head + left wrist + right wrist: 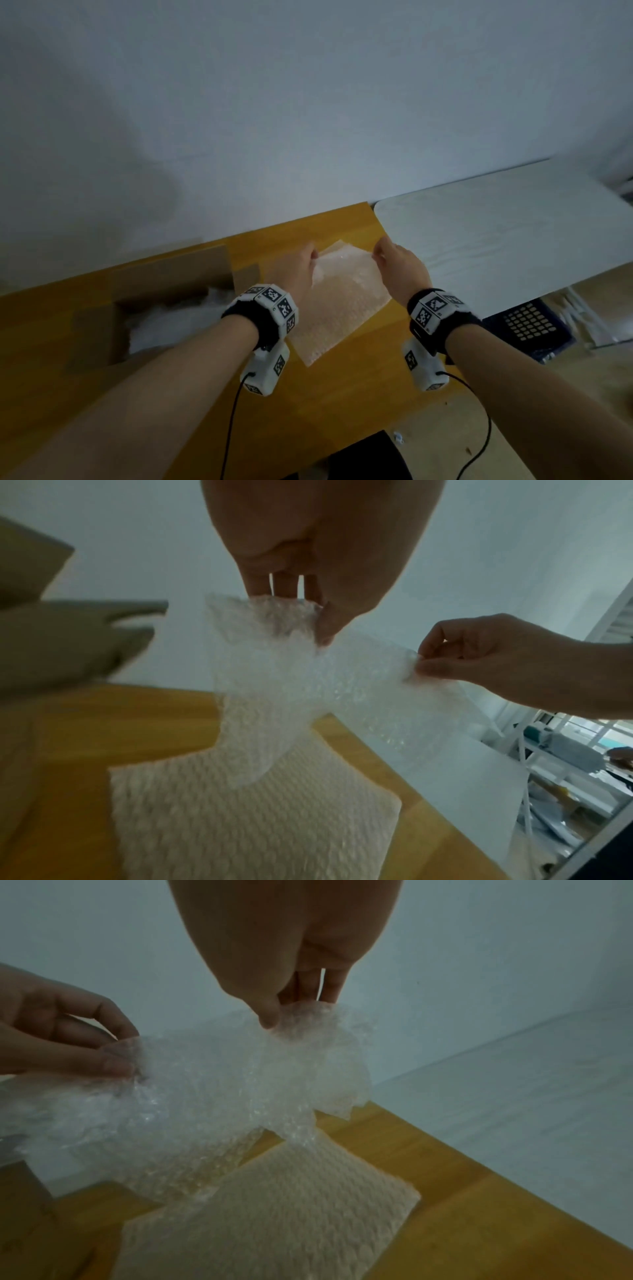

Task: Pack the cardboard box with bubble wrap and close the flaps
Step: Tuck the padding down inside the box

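Observation:
A clear bubble wrap sheet (342,270) hangs lifted above the wooden table, held at its top corners by both hands. My left hand (303,263) pinches the left corner (291,610) between thumb and fingers. My right hand (390,257) pinches the right corner (294,1015). Under the lifted sheet a stack of bubble wrap (253,813) lies flat on the table (284,1204). To the left stands the open cardboard box (164,301), flaps up, with white wrap (171,318) showing inside.
The wooden table (359,394) meets a white table (496,233) on the right. A dark perforated crate (527,325) sits on the floor below it. Cables trail from both wrist units. A grey wall runs close behind the tables.

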`<state>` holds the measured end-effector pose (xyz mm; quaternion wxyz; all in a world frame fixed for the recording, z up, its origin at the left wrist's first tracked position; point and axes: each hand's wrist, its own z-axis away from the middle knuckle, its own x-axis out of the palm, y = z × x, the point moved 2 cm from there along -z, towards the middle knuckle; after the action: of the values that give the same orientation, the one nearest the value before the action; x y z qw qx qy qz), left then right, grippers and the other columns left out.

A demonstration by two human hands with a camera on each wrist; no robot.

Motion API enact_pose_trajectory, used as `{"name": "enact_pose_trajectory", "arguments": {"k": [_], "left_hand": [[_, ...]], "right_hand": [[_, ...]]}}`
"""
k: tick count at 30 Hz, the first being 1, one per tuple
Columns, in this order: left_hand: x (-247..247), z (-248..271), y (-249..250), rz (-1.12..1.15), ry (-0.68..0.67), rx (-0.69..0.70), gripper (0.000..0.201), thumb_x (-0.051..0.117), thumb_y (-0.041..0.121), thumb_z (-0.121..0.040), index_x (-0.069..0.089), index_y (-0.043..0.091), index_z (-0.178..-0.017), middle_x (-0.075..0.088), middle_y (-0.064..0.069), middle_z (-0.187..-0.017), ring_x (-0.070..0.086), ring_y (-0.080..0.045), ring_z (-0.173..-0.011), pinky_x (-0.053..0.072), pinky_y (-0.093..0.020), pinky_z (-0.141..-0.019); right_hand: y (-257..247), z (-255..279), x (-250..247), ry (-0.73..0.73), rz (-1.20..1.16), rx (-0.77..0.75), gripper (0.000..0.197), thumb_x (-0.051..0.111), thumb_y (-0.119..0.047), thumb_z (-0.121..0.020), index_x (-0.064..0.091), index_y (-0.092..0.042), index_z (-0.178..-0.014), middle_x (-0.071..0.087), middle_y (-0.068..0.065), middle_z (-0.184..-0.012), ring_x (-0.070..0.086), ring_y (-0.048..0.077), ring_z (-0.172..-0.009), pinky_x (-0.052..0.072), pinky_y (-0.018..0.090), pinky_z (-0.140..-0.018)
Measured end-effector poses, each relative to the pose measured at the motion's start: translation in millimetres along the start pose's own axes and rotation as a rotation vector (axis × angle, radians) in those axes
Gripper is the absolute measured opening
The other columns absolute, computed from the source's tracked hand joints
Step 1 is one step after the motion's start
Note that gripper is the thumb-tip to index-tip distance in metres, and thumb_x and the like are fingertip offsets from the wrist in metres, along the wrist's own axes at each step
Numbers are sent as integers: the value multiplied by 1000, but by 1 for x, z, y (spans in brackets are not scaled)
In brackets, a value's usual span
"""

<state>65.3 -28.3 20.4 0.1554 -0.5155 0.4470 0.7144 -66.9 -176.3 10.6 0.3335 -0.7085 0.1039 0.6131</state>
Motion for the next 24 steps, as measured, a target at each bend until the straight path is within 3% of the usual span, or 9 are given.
{"name": "enact_pose_trajectory", "arguments": {"k": [5, 8, 12, 15, 20, 24], "left_hand": [[-51, -1, 5, -13, 170, 109, 23, 43, 22, -99, 62, 13, -108, 70, -8, -96, 65, -28, -84, 53, -36, -69], [-81, 7, -3, 2, 261, 123, 21, 45, 21, -98, 62, 11, -107, 70, -7, -100, 64, -27, -88, 49, -32, -70], [-117, 28, -32, -22, 332, 135, 20, 46, 18, -97, 62, 11, -106, 69, -7, -102, 62, -27, -91, 50, -34, -73], [-135, 48, -64, -65, 363, 102, 16, 49, 12, -94, 62, 10, -103, 68, -8, -101, 61, -28, -93, 50, -36, -75], [-151, 86, -117, -122, 356, -4, 15, 52, 7, -91, 62, 12, -101, 68, -6, -101, 62, -28, -91, 50, -35, -73], [-153, 112, -152, -148, 313, -65, 20, 50, 4, -90, 58, 14, -105, 65, -5, -104, 59, -25, -90, 51, -36, -74]], "right_hand": [[-30, -5, -33, 158, -15, -12, 15, 38, -20, -100, 46, -7, -100, 60, 11, -82, 49, 27, -69, 32, 33, -57], [-59, -10, -48, 257, -33, -77, 17, 39, -19, -100, 48, -5, -101, 62, 12, -85, 54, 31, -74, 34, 32, -58], [-107, -10, -51, 325, -51, -205, 12, 43, -12, -98, 52, -4, -96, 64, 14, -85, 58, 33, -76, 41, 36, -61], [-145, -7, -43, 304, -54, -296, 13, 43, -10, -97, 53, -3, -97, 64, 14, -85, 58, 33, -76, 43, 37, -62], [-199, 0, -11, 233, -16, -417, 10, 44, -5, -95, 54, -3, -94, 63, 14, -77, 57, 33, -68, 33, 32, -55], [-232, 5, 19, 161, 23, -483, 5, 50, 0, -90, 53, -4, -92, 62, 12, -76, 56, 32, -64, 36, 34, -50]]}}
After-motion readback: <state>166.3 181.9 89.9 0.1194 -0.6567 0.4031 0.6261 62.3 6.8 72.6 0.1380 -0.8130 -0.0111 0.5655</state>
